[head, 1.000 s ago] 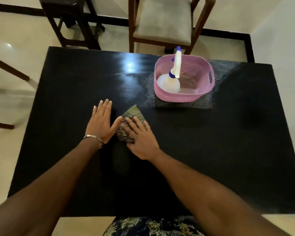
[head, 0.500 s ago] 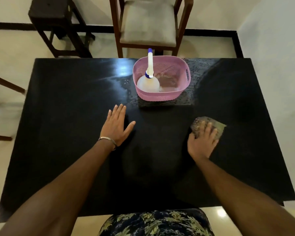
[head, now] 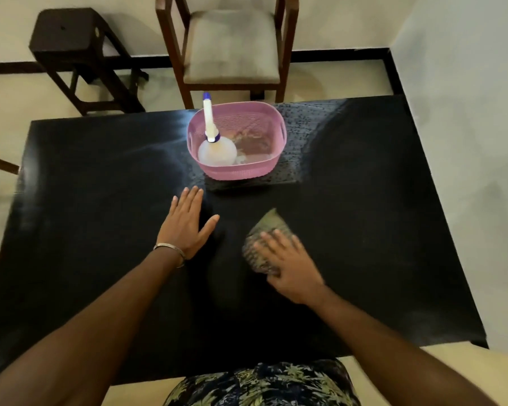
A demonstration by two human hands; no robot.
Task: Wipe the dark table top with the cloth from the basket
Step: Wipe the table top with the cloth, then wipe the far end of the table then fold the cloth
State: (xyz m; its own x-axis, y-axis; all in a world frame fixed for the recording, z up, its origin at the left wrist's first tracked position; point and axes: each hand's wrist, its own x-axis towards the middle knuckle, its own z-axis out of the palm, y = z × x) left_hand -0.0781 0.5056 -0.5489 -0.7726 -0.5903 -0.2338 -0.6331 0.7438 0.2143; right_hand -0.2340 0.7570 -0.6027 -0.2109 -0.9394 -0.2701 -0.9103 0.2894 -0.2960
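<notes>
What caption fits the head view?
Right hand presses cloth on the dark table; left hand rests flat.

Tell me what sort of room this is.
Probably a dining area in a home. A dark table stands by a wall, a cushioned wooden chair is drawn up at its far side, and a small stool stands on the pale floor.

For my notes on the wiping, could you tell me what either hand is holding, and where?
The right hand presses its fingers flat on the cloth's near part; the left hand rests flat on the table.
</notes>
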